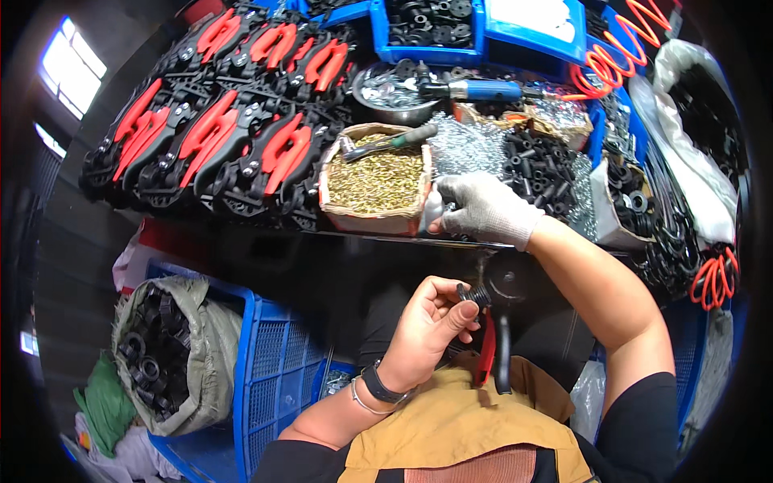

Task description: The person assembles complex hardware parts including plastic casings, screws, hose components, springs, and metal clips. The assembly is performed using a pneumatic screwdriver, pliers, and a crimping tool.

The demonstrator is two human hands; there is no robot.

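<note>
A person in a tan apron (435, 431) works at a crowded table (378, 237). The bare left hand (435, 318), on the near side of the table edge, has its grip pinching a black ribbed part (475, 295) between thumb and fingers. Just right of that hand, a clamp (488, 354) with one red and one black handle hangs over the lap; whether the hand also supports it cannot be told. The right hand (487, 209), in a pale glove, reaches to the table's near edge with its grip curled at a small white bottle (432, 211); whether it is clasped cannot be told. Just left of the bottle stands a carton (374, 221) of brass-coloured screws (374, 187), a green-handled tool (394, 142) laid across the top. Silver screws (467, 143) and black tubes (547, 173) lie on the far side of the glove. Rows of red-and-black clamps (208, 133) fill the table's left side. Beyond the carton, a blue power tool (483, 90) lies beside a metal bowl (386, 115); near left, a sack (211, 346) of black parts (149, 362) sits at a blue crate (251, 386).
</note>
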